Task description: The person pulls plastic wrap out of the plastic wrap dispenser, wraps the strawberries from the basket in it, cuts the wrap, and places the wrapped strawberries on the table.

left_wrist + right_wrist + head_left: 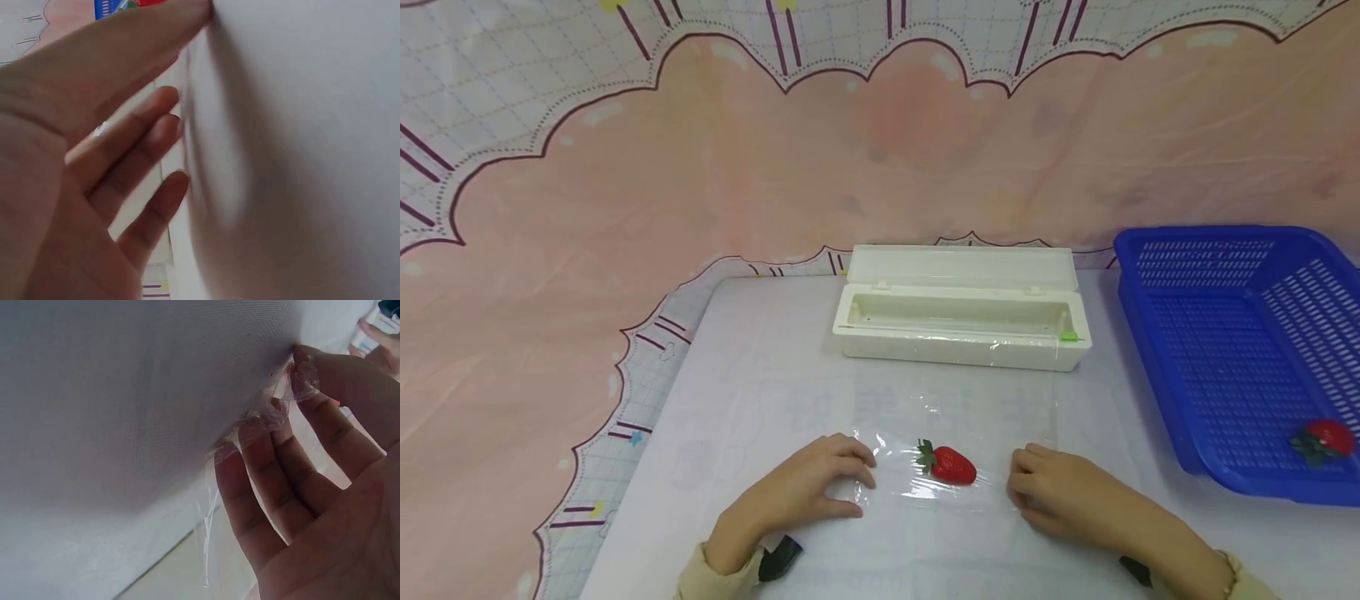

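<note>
A red strawberry [953, 465] with green leaves lies on a sheet of clear plastic wrap [955, 500], between the two hands. My left hand [816, 479] rests at the sheet's left edge. In the left wrist view its fingers [150, 144] are spread and lightly bent, tips down at the white tabletop. At the right edge, my right hand [1063, 496] pinches the wrap. Up close in the right wrist view, crumpled film [275, 415] bunches at the fingertips of the right hand [312, 469], with the thumb near the index finger.
Behind the sheet stands a long white wrap dispenser [962, 350], lid raised, with a green slider [1069, 337] on its front edge. A blue plastic basket [1157, 392] at the right holds another strawberry [1326, 439]. A patterned peach cloth [760, 167] hangs behind the table.
</note>
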A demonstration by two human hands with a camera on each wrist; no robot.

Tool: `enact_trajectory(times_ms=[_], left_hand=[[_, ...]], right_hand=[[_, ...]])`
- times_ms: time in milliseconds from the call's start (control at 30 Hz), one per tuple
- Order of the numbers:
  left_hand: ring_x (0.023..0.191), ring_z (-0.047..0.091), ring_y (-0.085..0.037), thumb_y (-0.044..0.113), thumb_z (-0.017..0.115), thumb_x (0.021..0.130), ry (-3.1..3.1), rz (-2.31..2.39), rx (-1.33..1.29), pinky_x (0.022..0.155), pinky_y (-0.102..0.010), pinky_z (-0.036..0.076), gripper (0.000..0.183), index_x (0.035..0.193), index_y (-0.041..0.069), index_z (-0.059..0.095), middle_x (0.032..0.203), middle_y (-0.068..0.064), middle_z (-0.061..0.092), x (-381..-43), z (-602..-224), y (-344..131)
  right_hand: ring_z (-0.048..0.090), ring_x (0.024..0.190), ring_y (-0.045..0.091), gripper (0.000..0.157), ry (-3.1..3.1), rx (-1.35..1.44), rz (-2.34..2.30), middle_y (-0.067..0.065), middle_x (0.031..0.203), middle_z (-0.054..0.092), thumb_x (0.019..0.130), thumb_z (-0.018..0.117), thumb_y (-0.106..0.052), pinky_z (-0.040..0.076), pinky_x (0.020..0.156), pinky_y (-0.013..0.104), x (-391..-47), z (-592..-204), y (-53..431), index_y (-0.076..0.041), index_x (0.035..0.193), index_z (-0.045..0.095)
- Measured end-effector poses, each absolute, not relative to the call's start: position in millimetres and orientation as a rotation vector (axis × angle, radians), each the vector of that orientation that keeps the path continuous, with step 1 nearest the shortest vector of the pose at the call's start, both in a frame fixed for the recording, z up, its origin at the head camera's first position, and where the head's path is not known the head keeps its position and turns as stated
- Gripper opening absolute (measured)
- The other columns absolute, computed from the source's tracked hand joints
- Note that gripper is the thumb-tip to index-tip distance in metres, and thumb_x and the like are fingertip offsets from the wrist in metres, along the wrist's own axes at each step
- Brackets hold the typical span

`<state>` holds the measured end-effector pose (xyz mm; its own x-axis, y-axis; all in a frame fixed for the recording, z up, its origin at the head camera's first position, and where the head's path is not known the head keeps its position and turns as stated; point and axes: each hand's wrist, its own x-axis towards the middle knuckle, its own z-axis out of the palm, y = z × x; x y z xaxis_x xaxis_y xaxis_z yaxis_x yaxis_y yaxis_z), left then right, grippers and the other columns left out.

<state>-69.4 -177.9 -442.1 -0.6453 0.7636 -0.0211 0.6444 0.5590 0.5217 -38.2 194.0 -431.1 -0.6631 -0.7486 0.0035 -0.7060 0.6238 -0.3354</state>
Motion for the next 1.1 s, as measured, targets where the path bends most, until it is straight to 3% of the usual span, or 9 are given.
enact_trajectory(times_ms=[200,367,700,900,1100], left_hand=[[0.115,0.058,-0.012,0.027,0.083,0.081,2.595,0.694,1.275,0.099,-0.032,0.048,0.013,0.092,0.023,0.079,0.118,0.011,0.066,-72,-442,-180],[0.116,0.058,-0.009,0.023,0.079,0.085,2.576,0.728,1.201,0.101,-0.032,0.047,0.004,0.084,0.026,0.079,0.119,0.013,0.066,-72,-442,-182],[0.106,0.064,-0.006,0.027,0.070,0.093,2.525,0.967,1.050,0.096,-0.030,0.051,0.006,0.087,0.027,0.071,0.108,0.015,0.071,-72,-446,-186],[0.101,0.066,-0.004,0.030,0.062,0.098,2.461,1.112,0.963,0.092,-0.028,0.053,0.009,0.095,0.023,0.067,0.102,0.014,0.073,-73,-447,-185],[0.100,0.066,-0.006,0.026,0.063,0.097,2.478,1.243,0.993,0.092,-0.029,0.053,0.009,0.095,0.019,0.068,0.101,0.013,0.072,-77,-447,-181]], right_hand=[[0.044,0.076,0.001,0.027,2.800,-1.363,-0.580,-0.015,0.081,0.048,0.075,0.077,-0.008,0.044,0.062,0.018,-37,-437,198,-0.024,0.073,0.056],[0.041,0.074,-0.001,0.027,2.799,-1.328,-0.596,-0.016,0.080,0.047,0.076,0.075,-0.007,0.042,0.059,0.016,-36,-436,199,-0.024,0.074,0.054],[0.036,0.067,-0.003,0.024,2.780,-1.188,-0.643,-0.018,0.070,0.039,0.083,0.071,-0.005,0.038,0.056,0.015,-33,-428,200,-0.022,0.078,0.054],[0.036,0.067,-0.005,0.026,2.798,-1.231,-0.695,-0.019,0.071,0.039,0.082,0.071,-0.005,0.037,0.056,0.014,-31,-428,204,-0.024,0.079,0.054],[0.042,0.073,-0.005,0.024,2.815,-1.248,-0.737,-0.020,0.078,0.046,0.081,0.073,-0.005,0.042,0.059,0.013,-32,-425,207,-0.024,0.082,0.058]])
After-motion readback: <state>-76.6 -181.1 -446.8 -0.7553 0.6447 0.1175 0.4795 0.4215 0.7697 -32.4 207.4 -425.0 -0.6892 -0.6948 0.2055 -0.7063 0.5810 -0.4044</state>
